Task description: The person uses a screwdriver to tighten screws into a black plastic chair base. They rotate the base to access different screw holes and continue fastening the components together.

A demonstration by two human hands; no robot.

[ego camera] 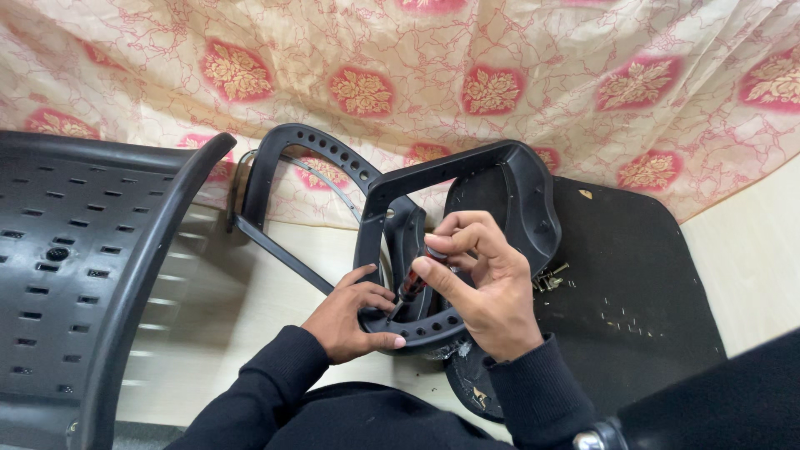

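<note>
Right hand (492, 292) with fingers pinching a red-handled screwdriver (412, 283). Left hand (354, 321) at seven o'clock, fingers curled around the black armrest (467, 171). Screws (548, 278) at three o'clock.

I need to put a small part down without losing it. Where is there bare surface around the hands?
Bare pale floor lies between the perforated chair back and the left hand. Another strip of floor sits at the far right, beyond the black seat board. Crowded: the armrest frame under the right hand, and the screws beside it.
</note>
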